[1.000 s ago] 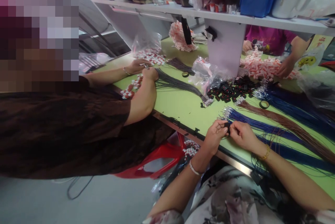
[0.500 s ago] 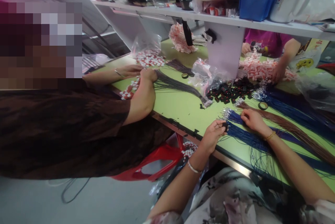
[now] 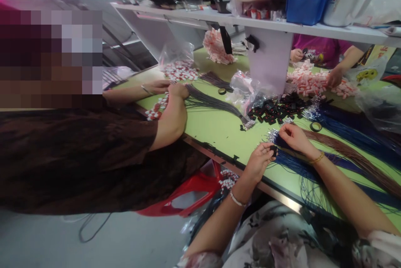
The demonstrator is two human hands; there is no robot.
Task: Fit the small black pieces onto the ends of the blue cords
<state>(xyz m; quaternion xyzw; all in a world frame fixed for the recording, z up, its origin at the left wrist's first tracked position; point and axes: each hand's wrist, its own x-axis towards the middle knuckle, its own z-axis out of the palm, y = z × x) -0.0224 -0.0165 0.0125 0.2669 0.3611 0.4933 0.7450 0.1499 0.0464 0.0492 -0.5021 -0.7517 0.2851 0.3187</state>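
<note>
On the table (image 3: 216,138), near right, lie blue wires (image 3: 290,164), silver tips (image 3: 271,135) facing left, seemingly for easy reach. The right hand (image 3: 296,137) is by those tips, its grip unclear to me; the left hand (image 3: 259,161), just nearer, pinches a black connector (image 3: 274,150), likely steadying it.

Right hand (image 3: 296,138) now by silver wire tips (image 3: 272,135) (off the black piece (image 3: 274,150))

I'm in an assembly workshop: a co-worker in dark brown clothing (image 3: 78,159) shares my long pale-green table (image 3: 209,125), laden with bundled thin blue wires (image 3: 290,161) and heaped small black plastic pieces (image 3: 275,108)
</note>
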